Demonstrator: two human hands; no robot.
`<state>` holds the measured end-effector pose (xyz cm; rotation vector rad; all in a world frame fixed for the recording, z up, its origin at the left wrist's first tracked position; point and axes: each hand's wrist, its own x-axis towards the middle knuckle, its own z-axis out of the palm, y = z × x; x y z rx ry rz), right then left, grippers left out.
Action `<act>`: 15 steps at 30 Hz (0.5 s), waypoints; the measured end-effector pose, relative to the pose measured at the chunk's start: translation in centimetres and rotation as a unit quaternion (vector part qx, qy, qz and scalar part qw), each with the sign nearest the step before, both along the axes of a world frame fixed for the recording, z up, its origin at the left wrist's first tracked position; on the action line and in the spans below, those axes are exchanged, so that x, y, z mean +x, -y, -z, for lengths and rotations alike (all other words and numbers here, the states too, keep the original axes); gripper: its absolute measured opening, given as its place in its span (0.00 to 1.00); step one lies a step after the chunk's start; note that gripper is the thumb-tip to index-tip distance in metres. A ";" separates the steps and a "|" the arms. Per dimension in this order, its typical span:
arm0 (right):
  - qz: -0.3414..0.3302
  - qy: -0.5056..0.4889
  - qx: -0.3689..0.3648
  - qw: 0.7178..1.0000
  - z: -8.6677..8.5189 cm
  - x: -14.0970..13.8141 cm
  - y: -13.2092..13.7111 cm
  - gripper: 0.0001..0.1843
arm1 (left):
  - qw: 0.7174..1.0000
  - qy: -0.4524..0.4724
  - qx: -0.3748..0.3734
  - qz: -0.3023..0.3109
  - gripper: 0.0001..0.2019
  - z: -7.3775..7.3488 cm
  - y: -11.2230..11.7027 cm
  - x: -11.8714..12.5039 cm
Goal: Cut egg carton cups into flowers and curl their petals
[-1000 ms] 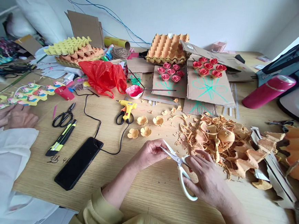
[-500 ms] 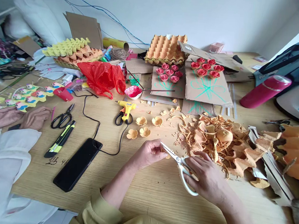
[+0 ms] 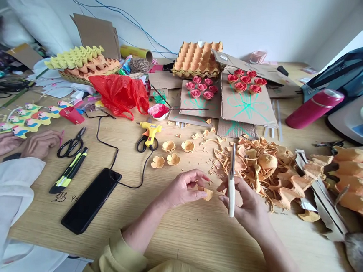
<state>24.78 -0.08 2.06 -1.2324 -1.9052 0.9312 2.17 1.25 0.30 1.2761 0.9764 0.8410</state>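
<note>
My left hand (image 3: 187, 188) pinches a small orange egg-carton piece (image 3: 208, 194) between thumb and fingers. To its right, my right hand (image 3: 248, 202) is closed around white-handled scissors (image 3: 231, 194), whose blades point away from me and look closed. The scissors are apart from the carton piece. Several cut egg-carton cups shaped like flowers (image 3: 173, 159) lie beyond my left hand. Just past my right hand is a heap of orange carton scraps (image 3: 260, 167).
A yellow glue gun (image 3: 150, 132), black phone (image 3: 91, 201), utility knife (image 3: 69, 171) and black scissors (image 3: 71, 143) lie to the left. Another person's hand (image 3: 41, 144) is at far left. Red paper flowers (image 3: 201, 87) sit on cardboard behind. A pink bottle (image 3: 314, 108) lies right.
The scissors have come away from the carton piece and swung from pointing left to pointing forward. My right hand has turned, and my left fingers have opened somewhat around the piece.
</note>
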 end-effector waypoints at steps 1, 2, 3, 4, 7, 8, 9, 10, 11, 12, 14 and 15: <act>-0.004 -0.018 -0.016 1.000 -0.1 -0.3 0.1 0.07 | 1.000 -0.014 0.017 0.009 0.17 -0.1 0.1 0.1; -0.010 -0.032 -0.029 0.999 -0.2 -0.5 0.1 0.08 | 0.999 -0.025 0.033 0.017 0.18 -0.1 0.2 0.3; -0.015 -0.042 -0.039 0.998 -0.2 -0.8 0.2 0.08 | 0.998 -0.034 0.048 0.023 0.19 -0.1 0.3 0.4; -0.018 -0.048 -0.046 0.998 -0.3 -1.0 0.2 0.08 | 0.997 -0.042 0.061 0.026 0.19 -0.1 0.4 0.5; -0.023 -0.056 -0.064 0.996 -0.3 -1.4 0.3 0.09 | 0.995 -0.052 0.079 0.021 0.18 0.2 0.6 0.6; -0.024 -0.061 -0.072 0.995 -0.2 -1.4 0.4 0.10 | 0.996 -0.043 0.079 0.019 0.18 0.3 0.6 0.6; -0.025 -0.069 -0.081 0.994 -0.1 -1.4 0.4 0.11 | 0.997 -0.028 0.076 0.019 0.18 0.3 0.6 0.7; -0.024 -0.081 -0.092 0.992 0.1 -1.4 0.5 0.12 | 0.997 -0.009 0.074 0.018 0.19 0.3 0.7 0.7; -0.019 -0.098 -0.104 0.990 0.4 -1.3 0.5 0.13 | 0.997 0.010 0.075 0.015 0.21 0.2 0.7 0.7; -0.009 -0.122 -0.114 0.986 0.6 -1.3 0.5 0.14 | 0.997 0.024 0.078 0.010 0.24 0.1 0.8 0.8; 0.020 -0.176 -0.133 0.975 1.0 -1.4 0.4 0.18 | 0.996 0.032 0.088 -0.002 0.32 -0.2 1.0 1.0; 0.036 -0.201 -0.142 0.969 1.2 -1.4 0.3 0.19 | 0.995 0.031 0.090 -0.006 0.34 -0.4 1.0 1.1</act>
